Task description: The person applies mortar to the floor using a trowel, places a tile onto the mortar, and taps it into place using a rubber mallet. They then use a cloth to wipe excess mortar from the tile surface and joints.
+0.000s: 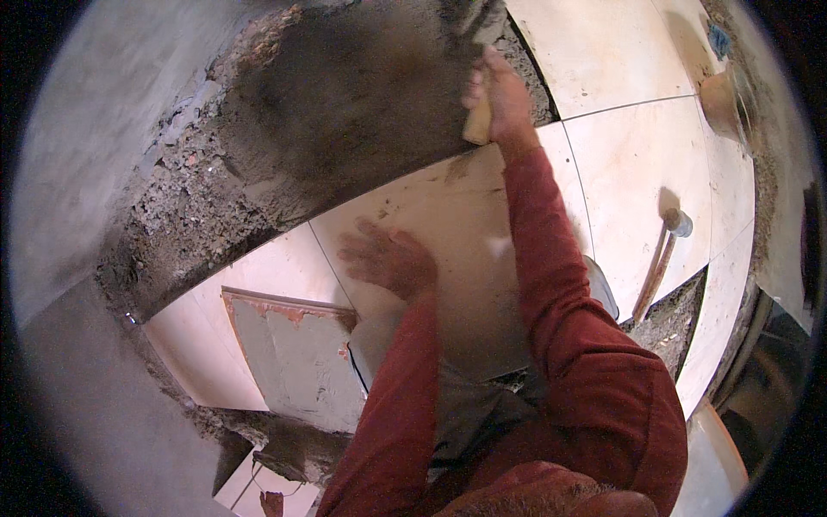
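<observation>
Grey mortar [345, 108], far, seemingly being levelled: tool [476, 127] grasped by right grip [506, 96], left grip [392, 259] released, even strokes presumably needed.

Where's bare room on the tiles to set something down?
The top-right tile, between dark mortar and the container; also the middle tile, between left hand and right sleeve. It's crowded lower left around the grey slab, and right beside the mallet.

Sleeves [551, 241] are red, tiles [642, 177] cream, mortar [345, 103] dark grey, tool handle [476, 127] yellowish.
</observation>
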`<act>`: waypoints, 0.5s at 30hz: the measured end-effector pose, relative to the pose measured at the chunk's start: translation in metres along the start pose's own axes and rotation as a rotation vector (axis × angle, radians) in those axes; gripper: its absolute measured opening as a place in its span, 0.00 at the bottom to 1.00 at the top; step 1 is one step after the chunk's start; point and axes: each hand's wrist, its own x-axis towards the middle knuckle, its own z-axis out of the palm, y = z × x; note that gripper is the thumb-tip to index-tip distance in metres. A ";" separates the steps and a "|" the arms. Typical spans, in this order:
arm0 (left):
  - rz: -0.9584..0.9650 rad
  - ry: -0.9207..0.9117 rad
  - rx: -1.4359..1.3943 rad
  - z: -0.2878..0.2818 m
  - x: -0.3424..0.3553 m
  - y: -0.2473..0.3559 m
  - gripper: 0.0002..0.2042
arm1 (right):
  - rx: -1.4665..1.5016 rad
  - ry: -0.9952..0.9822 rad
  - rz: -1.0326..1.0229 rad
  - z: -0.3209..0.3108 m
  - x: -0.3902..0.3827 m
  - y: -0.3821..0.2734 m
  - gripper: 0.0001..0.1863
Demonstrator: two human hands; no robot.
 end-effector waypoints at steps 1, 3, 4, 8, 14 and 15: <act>-0.008 0.010 0.007 0.002 0.001 -0.002 0.39 | -0.065 0.050 -0.034 0.031 -0.010 0.002 0.13; -0.010 0.019 0.006 0.004 0.003 -0.002 0.38 | -0.087 0.058 -0.145 0.066 0.001 0.016 0.14; -0.011 0.017 0.007 0.005 0.003 -0.004 0.38 | -0.013 0.030 -0.192 0.077 0.022 0.023 0.14; 0.037 0.034 0.002 0.008 -0.006 0.016 0.37 | 0.319 -0.006 -0.355 0.074 0.124 0.024 0.14; -0.022 -0.021 0.054 0.001 -0.002 0.008 0.37 | 0.311 0.137 -0.290 0.050 0.074 0.058 0.12; -0.020 -0.013 0.047 0.002 -0.001 0.006 0.37 | 0.304 0.187 -0.277 0.045 0.053 0.061 0.11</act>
